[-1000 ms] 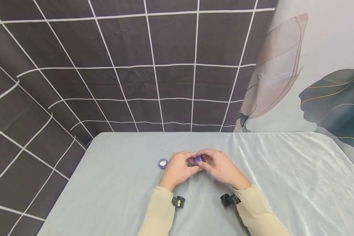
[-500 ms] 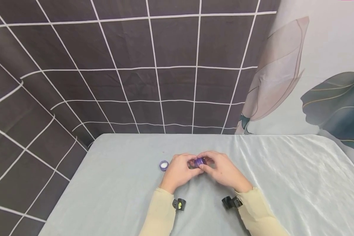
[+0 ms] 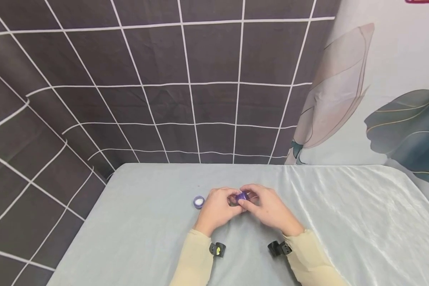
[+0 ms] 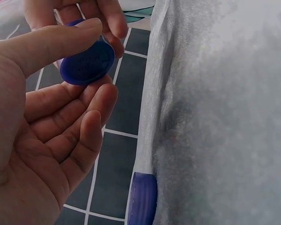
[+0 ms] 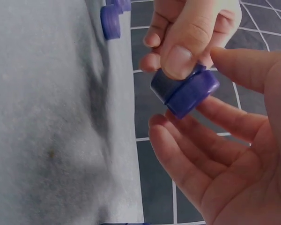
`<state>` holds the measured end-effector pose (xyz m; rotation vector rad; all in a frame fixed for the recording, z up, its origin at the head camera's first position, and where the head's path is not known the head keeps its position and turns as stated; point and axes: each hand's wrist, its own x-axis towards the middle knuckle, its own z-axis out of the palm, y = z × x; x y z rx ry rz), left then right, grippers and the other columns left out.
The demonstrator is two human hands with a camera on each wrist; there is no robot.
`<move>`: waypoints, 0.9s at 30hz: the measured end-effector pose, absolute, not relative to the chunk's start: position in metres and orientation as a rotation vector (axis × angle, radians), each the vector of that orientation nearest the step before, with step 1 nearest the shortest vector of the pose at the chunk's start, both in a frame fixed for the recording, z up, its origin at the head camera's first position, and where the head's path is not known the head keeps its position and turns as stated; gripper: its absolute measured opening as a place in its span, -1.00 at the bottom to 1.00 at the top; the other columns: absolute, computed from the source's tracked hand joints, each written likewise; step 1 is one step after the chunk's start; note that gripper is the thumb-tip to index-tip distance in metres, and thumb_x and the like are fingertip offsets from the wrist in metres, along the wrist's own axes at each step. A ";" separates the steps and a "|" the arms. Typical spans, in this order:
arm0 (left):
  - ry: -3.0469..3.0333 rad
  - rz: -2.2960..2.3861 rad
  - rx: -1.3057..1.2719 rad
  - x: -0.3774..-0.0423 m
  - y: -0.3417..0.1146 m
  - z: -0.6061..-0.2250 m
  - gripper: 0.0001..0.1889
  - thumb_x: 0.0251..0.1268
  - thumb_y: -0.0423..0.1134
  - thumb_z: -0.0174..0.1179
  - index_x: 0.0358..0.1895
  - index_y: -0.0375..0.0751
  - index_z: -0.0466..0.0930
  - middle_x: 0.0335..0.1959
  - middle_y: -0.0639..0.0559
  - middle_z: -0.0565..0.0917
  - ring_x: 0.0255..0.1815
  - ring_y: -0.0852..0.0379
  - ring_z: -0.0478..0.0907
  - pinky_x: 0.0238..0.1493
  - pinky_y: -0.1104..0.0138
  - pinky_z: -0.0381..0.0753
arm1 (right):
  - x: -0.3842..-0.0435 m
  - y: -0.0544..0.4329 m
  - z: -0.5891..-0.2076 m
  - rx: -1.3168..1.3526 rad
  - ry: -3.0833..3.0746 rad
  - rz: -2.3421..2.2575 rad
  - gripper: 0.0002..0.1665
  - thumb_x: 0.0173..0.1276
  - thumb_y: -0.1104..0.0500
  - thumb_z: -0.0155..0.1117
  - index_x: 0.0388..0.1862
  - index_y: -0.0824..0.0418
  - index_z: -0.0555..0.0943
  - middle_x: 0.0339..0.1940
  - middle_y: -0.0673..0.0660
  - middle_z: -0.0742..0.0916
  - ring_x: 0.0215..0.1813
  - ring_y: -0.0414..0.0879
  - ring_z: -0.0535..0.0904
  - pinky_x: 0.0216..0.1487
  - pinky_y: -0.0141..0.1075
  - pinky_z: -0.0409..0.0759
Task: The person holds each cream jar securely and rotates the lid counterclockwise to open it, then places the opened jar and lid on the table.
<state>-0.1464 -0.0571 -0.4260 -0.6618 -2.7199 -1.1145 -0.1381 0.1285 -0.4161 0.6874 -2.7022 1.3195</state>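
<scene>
A small purple round jar point(image 3: 241, 197) is held between both hands above the table. My left hand point(image 3: 219, 206) pinches one end of it, thumb on top and fingers beneath. In the left wrist view, the jar's flat end point(image 4: 86, 65) shows with faint print on it. My right hand point(image 3: 268, 206) has its thumb and fingers around the other end. The right wrist view shows a seam between a dark part and a brighter purple part point(image 5: 193, 93), with right fingertips under the brighter part. A purple round container point(image 3: 199, 202) with a white inside sits left of the left hand.
A pale, shiny cloth covers the table point(image 3: 139, 222). Dark cloth with white grid lines point(image 3: 214, 103) hangs behind and at the left. A leaf-patterned curtain point(image 3: 343, 95) hangs at the back right. A black wrist device point(image 3: 279, 248) sits at each cuff.
The right thumb has shifted slightly left across the jar, while the left hand keeps its hold. The whole head view has dropped slightly. The container with the white inside rests where it was.
</scene>
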 end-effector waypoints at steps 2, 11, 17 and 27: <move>-2.717 -1.120 -0.663 -0.147 -0.057 -0.426 -0.74 0.03 -0.09 0.48 -0.18 -0.03 0.79 -0.42 0.23 0.67 -0.45 0.30 0.52 -0.32 0.45 0.49 | -0.138 0.127 -0.417 0.639 -2.716 1.326 -0.58 0.37 0.08 0.38 0.08 0.33 0.63 -0.18 0.10 0.79 -0.22 -0.17 0.72 -0.10 -0.22 0.67; -2.714 -1.149 -0.640 -0.146 -0.057 -0.425 -0.73 0.00 -0.11 0.49 -0.18 -0.06 0.78 -0.41 0.25 0.69 -0.39 0.36 0.56 -0.23 0.45 0.55 | -0.138 0.119 -0.420 0.442 -2.753 1.308 -0.54 0.37 0.00 0.37 0.04 0.33 0.65 -0.31 0.03 0.79 -0.27 -0.21 0.72 -0.14 -0.21 0.66; -2.709 -1.106 -0.672 -0.146 -0.055 -0.427 -0.78 0.03 -0.09 0.47 -0.23 -0.01 0.77 -0.43 0.23 0.66 -0.41 0.22 0.58 -0.28 0.47 0.50 | -0.137 0.117 -0.419 0.346 -2.770 1.200 -0.54 0.35 -0.11 0.37 -0.01 0.23 0.70 -0.28 0.03 0.78 -0.21 -0.12 0.69 -0.11 -0.11 0.63; -2.720 -1.114 -0.659 -0.145 -0.056 -0.427 -0.72 0.02 -0.04 0.51 -0.19 -0.02 0.78 -0.44 0.26 0.65 -0.40 0.27 0.57 -0.25 0.46 0.50 | -0.136 0.115 -0.420 0.291 -2.770 1.176 -0.62 0.37 -0.09 0.35 -0.07 0.18 0.72 -0.29 0.00 0.79 -0.19 -0.07 0.71 -0.13 -0.10 0.63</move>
